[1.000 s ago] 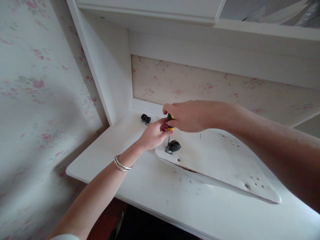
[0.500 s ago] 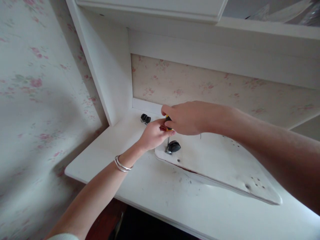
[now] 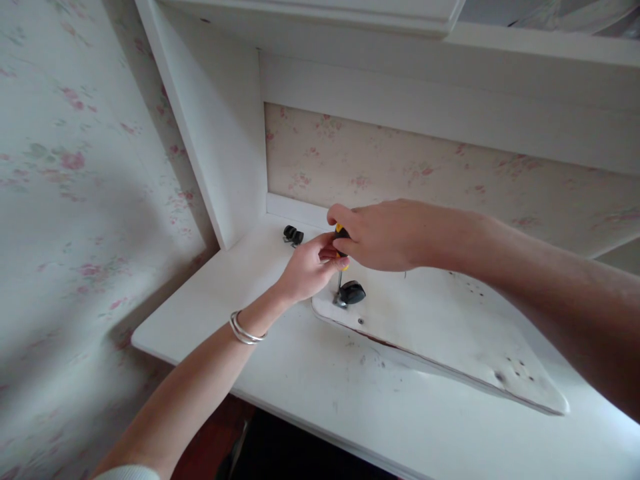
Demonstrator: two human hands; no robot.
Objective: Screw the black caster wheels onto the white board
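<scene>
A yellow-and-black screwdriver (image 3: 341, 233) stands nearly upright, its tip at the metal bracket of a black caster wheel (image 3: 351, 292) fixed to a white, rounded triangular board (image 3: 450, 333). My right hand (image 3: 385, 235) is closed round the top of the screwdriver handle. My left hand (image 3: 310, 267), with silver bangles at the wrist, pinches the lower part of the handle. The shaft shows between the hands and the wheel.
The board lies on a white desk (image 3: 280, 380) set into an alcove with floral wallpaper. Another black caster (image 3: 293, 235) lies loose near the back left corner. White shelves hang overhead. The desk's front edge drops to a dark floor.
Both hands stay on the screwdriver at the caster; my right hand has shifted slightly on the handle, showing more yellow. The view has moved a little.
</scene>
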